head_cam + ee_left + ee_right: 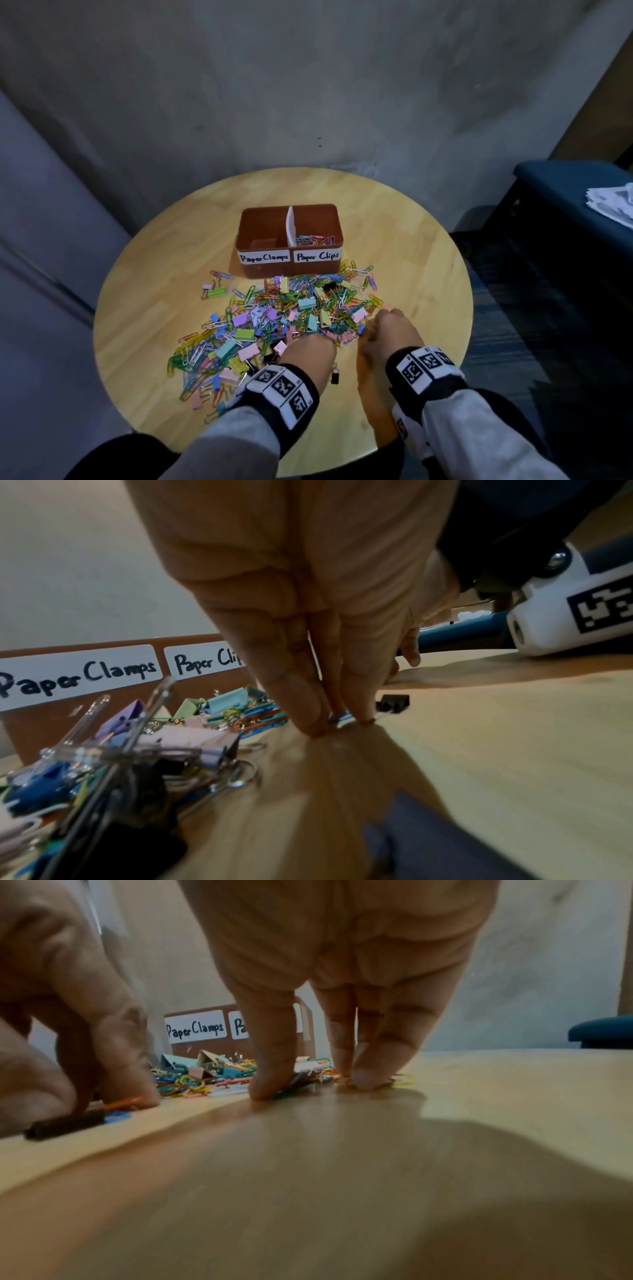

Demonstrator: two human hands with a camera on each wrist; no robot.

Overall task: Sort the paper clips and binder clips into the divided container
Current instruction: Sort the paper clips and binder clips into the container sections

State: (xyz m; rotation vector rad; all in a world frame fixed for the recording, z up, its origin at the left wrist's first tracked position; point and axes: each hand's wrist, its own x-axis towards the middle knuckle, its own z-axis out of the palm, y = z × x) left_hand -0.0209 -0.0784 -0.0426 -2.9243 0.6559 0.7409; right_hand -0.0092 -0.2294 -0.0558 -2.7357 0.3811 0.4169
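Note:
A brown divided container (289, 236) stands mid-table, labelled "Paper Clamps" on the left and "Paper Clips" on the right. Some paper clips (313, 240) lie in its right compartment; the left one looks empty. In front of it spreads a mixed pile of coloured paper clips and binder clips (274, 318). My left hand (308, 349) points straight fingers down at the pile's near edge, tips touching a blue paper clip (339, 718). My right hand (387, 329) stands beside it at the pile's right edge, straight fingertips (267, 1088) pressing on loose clips (298, 1084).
The round wooden table (411, 274) has bare wood right of the pile. A black binder clip (335, 377) lies alone between my wrists. A blue seat with papers (582, 192) stands off to the right, and a grey wall is behind.

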